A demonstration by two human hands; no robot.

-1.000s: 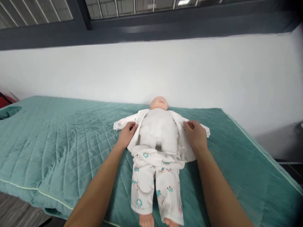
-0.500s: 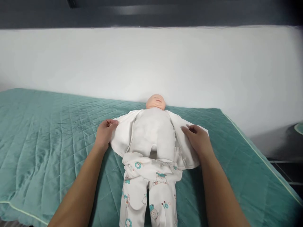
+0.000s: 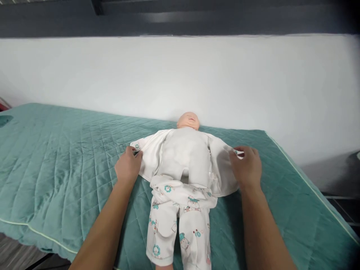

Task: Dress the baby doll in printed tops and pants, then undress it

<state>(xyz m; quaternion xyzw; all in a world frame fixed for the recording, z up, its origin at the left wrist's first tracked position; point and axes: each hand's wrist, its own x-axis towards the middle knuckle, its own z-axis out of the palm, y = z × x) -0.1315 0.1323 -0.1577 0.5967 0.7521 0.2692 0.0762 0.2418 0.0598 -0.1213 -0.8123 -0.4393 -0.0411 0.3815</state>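
Note:
A baby doll lies on its back on a teal quilted mattress, head toward the white wall. It wears printed white trousers, and a white jacket lies spread open under its grey torso. My left hand pinches the jacket's left flap near the sleeve cuff. At the other side, my right hand is closed on the outer edge of the right flap by its sleeve end. Both flaps are pulled outward and flat.
The mattress ends at a piped edge on the right, with dark floor beyond. A white wall runs close behind the doll's head. The near edge of the mattress drops to a wooden floor at the lower left.
Both hands have moved outward from the doll's torso to the jacket's outer edges, spreading the flaps wider. The view has shifted slightly.

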